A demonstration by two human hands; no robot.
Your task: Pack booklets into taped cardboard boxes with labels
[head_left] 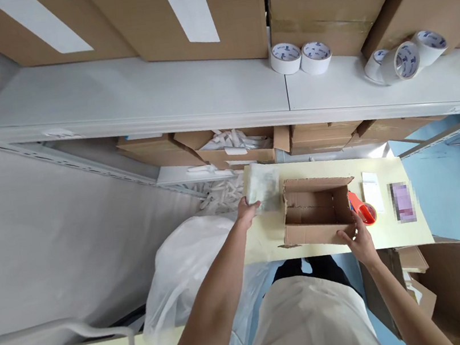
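Note:
An open cardboard box (314, 233) stands on the pale yellow table (298, 169), its inside showing bare brown walls. My right hand (360, 239) grips the box's near right corner, thumb on the front wall. With my left hand (247, 213) I hold the near left corner of a flat packet in clear plastic (263, 187), at the table's left end; its contents cannot be made out. Just right of the box lies a red tape dispenser (363, 211), close to my right fingers.
A white card (372, 191) and a blurred purple item (402, 201) lie at the table's right. Tape rolls (286, 59) and large cartons (198, 16) fill the shelf (148, 86) ahead. Clear plastic sheeting (186, 254) hangs left; a large open carton (458, 282) stands lower right.

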